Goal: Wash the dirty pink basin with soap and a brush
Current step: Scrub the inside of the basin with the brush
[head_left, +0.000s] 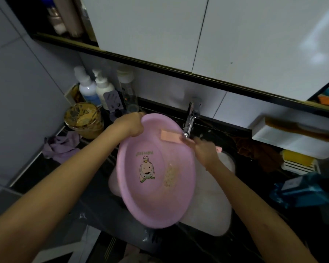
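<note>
The pink basin (154, 198) is tilted over the white sink (213, 217), with a cartoon sticker and a yellowish dirty patch inside. My left hand (132, 123) grips its far rim. A pink bar of soap (171, 137) lies against the basin's upper inner wall, just below the chrome tap (190, 120). My right hand (205, 150) is at the basin's right rim with its fingertips at the soap's end; whether it holds the soap is unclear. A brown brush (300, 129) rests on a white wall shelf at the right.
Several bottles (103, 86) and a grimy yellow tub (84, 120) stand at the back left, with a purple cloth (62, 145) beside them. On the dark counter at the right lie a brown rag (258, 154), a yellow sponge (296, 158) and a blue bag (302, 190).
</note>
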`<act>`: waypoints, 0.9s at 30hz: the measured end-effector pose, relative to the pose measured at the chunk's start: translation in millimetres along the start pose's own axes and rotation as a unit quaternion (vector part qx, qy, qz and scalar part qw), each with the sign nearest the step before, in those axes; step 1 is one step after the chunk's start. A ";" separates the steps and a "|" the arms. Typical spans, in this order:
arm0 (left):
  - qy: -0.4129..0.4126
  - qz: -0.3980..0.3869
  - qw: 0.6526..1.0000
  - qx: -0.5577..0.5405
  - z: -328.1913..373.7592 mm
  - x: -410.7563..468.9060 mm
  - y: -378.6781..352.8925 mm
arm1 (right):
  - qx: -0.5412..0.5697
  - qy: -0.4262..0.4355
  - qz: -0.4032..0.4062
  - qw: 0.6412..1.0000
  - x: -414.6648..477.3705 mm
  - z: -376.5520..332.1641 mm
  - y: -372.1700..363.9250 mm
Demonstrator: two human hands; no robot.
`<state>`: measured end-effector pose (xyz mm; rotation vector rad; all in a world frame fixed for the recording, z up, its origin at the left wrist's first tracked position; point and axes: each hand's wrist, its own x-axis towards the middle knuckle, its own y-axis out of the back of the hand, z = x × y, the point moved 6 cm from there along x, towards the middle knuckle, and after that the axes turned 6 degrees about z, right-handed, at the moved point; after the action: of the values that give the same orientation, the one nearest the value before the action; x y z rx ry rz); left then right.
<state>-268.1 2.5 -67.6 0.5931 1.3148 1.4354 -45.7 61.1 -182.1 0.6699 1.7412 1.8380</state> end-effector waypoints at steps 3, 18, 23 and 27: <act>0.000 0.001 1.000 -0.006 -1.9 1.5 -1.6 | 0.034 -0.051 -0.110 0.992 -36.1 1.6 -24.5; 0.045 0.067 0.996 -0.036 -29.2 -39.0 5.4 | 0.124 -0.100 -0.259 0.953 -110.5 -47.0 -35.1; 0.052 0.164 0.961 -0.218 -36.0 -99.0 -23.9 | 0.256 -0.107 -0.318 0.907 -126.0 -83.0 -42.6; -0.044 0.230 0.915 -0.330 -38.5 -115.7 -22.6 | 0.289 -0.142 -0.299 0.898 -102.7 -62.0 -34.7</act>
<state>-256.2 -120.9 -66.4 0.5099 0.5559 2.0779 -9.5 -52.0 -220.4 0.4955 1.9987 0.7685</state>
